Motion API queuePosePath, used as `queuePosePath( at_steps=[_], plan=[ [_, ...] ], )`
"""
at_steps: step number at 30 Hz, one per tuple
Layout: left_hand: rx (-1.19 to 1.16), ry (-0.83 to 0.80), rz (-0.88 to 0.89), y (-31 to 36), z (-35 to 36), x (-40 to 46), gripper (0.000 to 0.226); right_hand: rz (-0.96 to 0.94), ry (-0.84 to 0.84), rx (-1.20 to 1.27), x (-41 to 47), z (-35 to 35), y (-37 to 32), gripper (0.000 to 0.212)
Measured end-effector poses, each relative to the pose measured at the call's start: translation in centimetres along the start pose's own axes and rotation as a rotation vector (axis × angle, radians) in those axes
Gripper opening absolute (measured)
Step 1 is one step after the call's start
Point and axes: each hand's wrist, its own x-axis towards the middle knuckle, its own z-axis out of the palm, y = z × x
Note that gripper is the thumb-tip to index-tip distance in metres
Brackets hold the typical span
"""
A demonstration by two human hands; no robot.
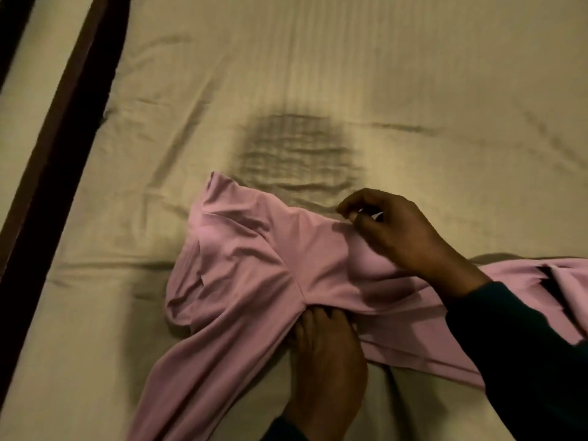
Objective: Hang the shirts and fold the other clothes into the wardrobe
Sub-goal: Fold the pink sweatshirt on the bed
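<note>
Nearest the person, the left hand [327,351] lies on the bed at the point where the pink garment [254,275] gathers. Its fingers [318,316] are curled into the bunched cloth and appear to grip it. A dark cuff shows at the wrist, at the lower edge of the view.

From that gathered point the garment spreads in three directions. One length runs down and to the left, out of the bottom of the view. A second length runs to the right, under the dark sleeve [525,361] of the right arm, and reaches the right edge. The broader upper part lies rumpled toward the left, with a folded band at its top edge.

The right hand [397,230] rests above the garment's upper edge. Its thumb and forefinger are closed together in a pinch at that edge; whether cloth lies between them cannot be told, as the spot is blurred. The other fingers are curled.

The whole garment lies flat on a beige striped bedsheet [350,74], which is creased. A rounded dark shadow [292,144] falls on the sheet just beyond the garment. At the far left, a dark wooden bed frame [63,132] runs diagonally along the sheet's edge.
</note>
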Motion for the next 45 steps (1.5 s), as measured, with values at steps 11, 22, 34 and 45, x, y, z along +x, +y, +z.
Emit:
queuePosePath(
  at_steps=[11, 22, 34, 45],
  plan=[
    [-0.103, 0.234, 0.343, 5.4, -1.1, 6.8, 0.007, 0.193, 0.689, -0.341, -9.0, -4.9, 7.5, 0.024],
    [-0.038, 0.217, 0.592, 10.9, 4.8, 8.9, 0.024, 0.677, 0.737, -0.538, -20.2, -9.8, 18.1, 0.055],
    [0.031, 0.092, 0.592, 13.3, 5.8, 9.0, 0.038, 0.913, 0.911, 0.319, -20.3, -13.8, 20.0, 0.068],
    [0.033, 0.073, 0.631, 15.9, 7.4, 8.4, 0.067, 0.593, 1.080, 0.395, -21.9, -16.8, 21.1, 0.021]
  ],
)
